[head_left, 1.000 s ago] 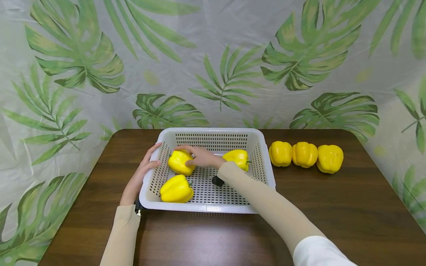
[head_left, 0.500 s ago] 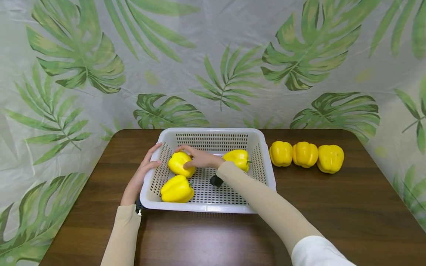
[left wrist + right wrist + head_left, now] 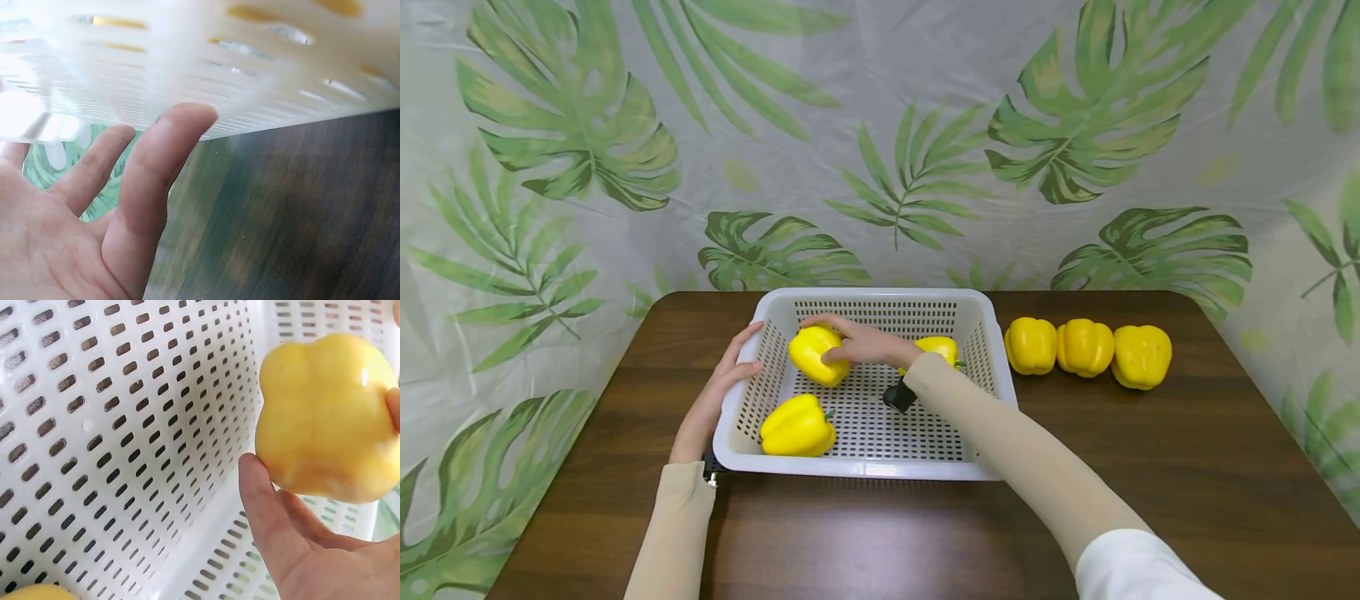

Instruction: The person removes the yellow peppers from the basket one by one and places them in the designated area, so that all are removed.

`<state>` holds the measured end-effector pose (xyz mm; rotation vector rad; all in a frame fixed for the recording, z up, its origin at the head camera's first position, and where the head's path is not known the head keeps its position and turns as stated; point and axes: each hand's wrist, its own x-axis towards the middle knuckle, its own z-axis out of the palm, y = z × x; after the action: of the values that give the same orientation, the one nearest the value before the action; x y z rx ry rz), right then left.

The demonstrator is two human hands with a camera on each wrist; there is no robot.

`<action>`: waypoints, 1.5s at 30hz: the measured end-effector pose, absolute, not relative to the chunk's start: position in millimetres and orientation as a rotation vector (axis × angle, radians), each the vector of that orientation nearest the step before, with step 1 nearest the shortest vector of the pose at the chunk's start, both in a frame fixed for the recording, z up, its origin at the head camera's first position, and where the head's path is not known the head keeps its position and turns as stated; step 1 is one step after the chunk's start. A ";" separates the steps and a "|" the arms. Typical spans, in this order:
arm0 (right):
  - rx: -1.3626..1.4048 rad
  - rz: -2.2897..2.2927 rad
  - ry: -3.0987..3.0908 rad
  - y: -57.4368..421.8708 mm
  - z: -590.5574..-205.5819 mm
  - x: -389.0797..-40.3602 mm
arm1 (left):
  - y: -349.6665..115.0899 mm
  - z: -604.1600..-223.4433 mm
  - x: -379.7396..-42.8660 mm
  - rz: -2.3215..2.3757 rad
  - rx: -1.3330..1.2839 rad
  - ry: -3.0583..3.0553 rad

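A white perforated plastic basket (image 3: 865, 468) stands on the table, in the middle of the head view. Inside it my right hand (image 3: 872, 343) grips a yellow bell pepper (image 3: 817, 357) between thumb and fingers. The right wrist view shows that bell pepper (image 3: 325, 419) up close, lifted off the basket's floor. Another yellow bell pepper (image 3: 797, 425) lies in the front left corner. A further one (image 3: 937, 346) is partly hidden behind my right wrist. At the basket's left side my left hand (image 3: 715, 396) touches the outer wall with extended fingers and thumb (image 3: 181, 125).
Three more yellow bell peppers stand in a row right of the basket, the nearest to it being a yellow bell pepper (image 3: 1030, 346). The dark wooden table (image 3: 850, 542) runs back to a leaf-printed cloth (image 3: 910, 167). A black wrist camera (image 3: 898, 397) hangs under my right wrist.
My right hand has lifted the gripped bell pepper and moved it slightly right, away from the basket's left wall. The left hand has stayed where it was.
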<state>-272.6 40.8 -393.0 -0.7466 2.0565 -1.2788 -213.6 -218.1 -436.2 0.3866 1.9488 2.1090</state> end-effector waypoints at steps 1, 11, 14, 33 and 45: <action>-0.737 -1.284 2.054 42.1 -391.9 -272.2 | -218.2 -436.3 -213.3 2.104 0.388 1.954; -0.701 -1.325 2.064 54.8 -381.7 -268.5 | -217.5 -436.8 -215.1 2.124 0.406 1.941; -0.698 -1.354 2.059 59.3 -380.4 -268.6 | -217.0 -436.9 -216.1 2.133 0.411 1.938; -0.643 -1.425 2.071 92.3 -364.2 -260.9 | -217.7 -435.1 -212.4 2.111 0.418 1.952; -0.561 -1.459 2.120 119.5 -355.8 -253.4 | -216.7 -437.1 -216.0 2.135 0.420 1.959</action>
<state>-253.4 119.5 -355.8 -0.5609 2.1201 -1.4586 -216.0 -216.7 -437.1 0.4196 1.9591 2.1348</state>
